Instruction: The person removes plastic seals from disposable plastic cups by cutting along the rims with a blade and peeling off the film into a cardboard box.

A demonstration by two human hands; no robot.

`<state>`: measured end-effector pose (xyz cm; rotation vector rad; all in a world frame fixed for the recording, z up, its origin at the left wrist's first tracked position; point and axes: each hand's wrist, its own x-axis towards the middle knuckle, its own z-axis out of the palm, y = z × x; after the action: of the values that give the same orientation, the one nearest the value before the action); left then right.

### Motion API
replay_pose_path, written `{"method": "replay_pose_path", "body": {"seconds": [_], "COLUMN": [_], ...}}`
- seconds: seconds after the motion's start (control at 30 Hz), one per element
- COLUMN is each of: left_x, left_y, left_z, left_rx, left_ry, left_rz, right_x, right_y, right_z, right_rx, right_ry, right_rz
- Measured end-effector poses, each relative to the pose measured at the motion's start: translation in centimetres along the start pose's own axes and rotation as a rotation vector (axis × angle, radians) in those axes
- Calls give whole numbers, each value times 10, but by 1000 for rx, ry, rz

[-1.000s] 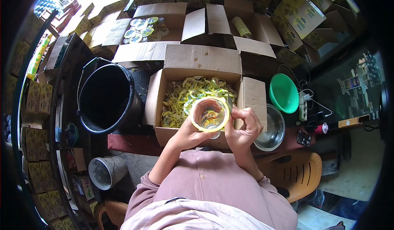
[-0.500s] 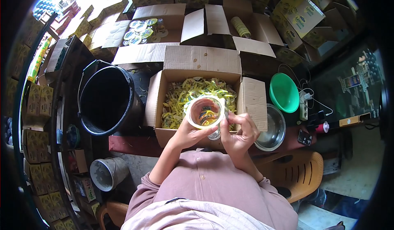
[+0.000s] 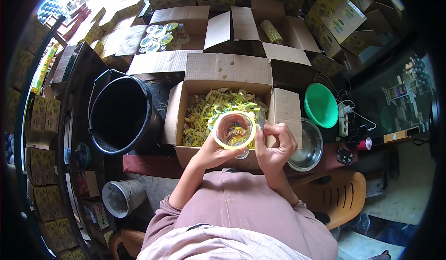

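My left hand (image 3: 214, 152) is wrapped round a clear plastic cup (image 3: 220, 120) with a pale yellow rim, its mouth facing me. Orange and dark printing shows through the cup. Just right of it, my right hand (image 3: 275, 145) is pinched, and a thin greyish piece sticks up from the fingertips beside the rim; what it is I cannot make out. Both hands are over the near edge of an open cardboard box (image 3: 287, 116). Inside lies a heap of yellow-green plastic strips and scraps (image 3: 200, 116). A small clear round piece (image 3: 242, 155) shows below the cup.
A black bucket (image 3: 147, 116) stands left of the box. A green basin (image 3: 321, 105) and a metal bowl (image 3: 316, 144) are at the right. Behind are open cartons with lidded cups (image 3: 160, 37) and a cup stack (image 3: 272, 31). A phone (image 3: 344, 155) lies near the right edge.
My right hand has shifted slightly right, away from the cup's rim, and the thin greyish piece now shows beside it. The cup has tilted a little in my left hand.
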<state>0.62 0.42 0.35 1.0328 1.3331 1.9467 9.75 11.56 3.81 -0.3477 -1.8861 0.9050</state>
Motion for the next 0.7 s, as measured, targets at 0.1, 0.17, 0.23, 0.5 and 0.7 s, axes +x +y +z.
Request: {"method": "replay_pose_path", "body": {"seconds": [0.1, 0.17, 0.23, 0.5, 0.7], "left_x": [0, 0, -1, -5, -4], "left_y": [-5, -2, -1, -3, -6], "left_z": [-4, -4, -5, -6, -9], "left_rx": [-33, 18, 60, 153, 207], "left_ry": [26, 6, -9, 68, 2], "left_rz": [4, 40, 79, 134, 167], "right_x": [-3, -3, -3, -3, -5], "right_y": [-1, 1, 2, -1, 1], "right_z": [-2, -3, -4, -6, -6], "right_rx": [-8, 22, 45, 114, 32], "right_ry": [4, -15, -28, -104, -99], "right_rz": [-7, -13, -21, -32, -73]}}
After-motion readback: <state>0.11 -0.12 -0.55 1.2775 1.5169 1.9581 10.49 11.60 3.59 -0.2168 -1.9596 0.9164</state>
